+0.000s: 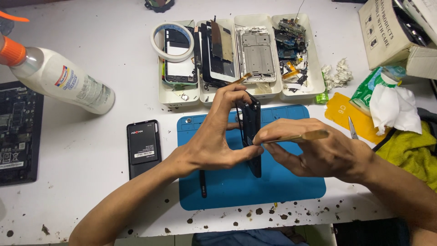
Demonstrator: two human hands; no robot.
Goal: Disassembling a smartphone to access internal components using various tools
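Observation:
My left hand [214, 136] grips a black phone body [251, 125], held on edge above the blue work mat [282, 182]. My right hand [318, 150] holds a thin yellowish flat tool [302, 136], its tip against the phone's side near my left thumb. A black battery [143, 146] lies on the white table to the left of the mat. A thin black strip [202, 183] rests on the mat under my left wrist.
Several white trays [241, 54] with phone parts, frames and circuit pieces stand behind the mat, a tape roll [173, 42] leaning on them. A clear bottle with an orange cap [59, 82] lies at left. Tissues [391, 107], a yellow cloth [409, 150], a box [387, 27] sit at right.

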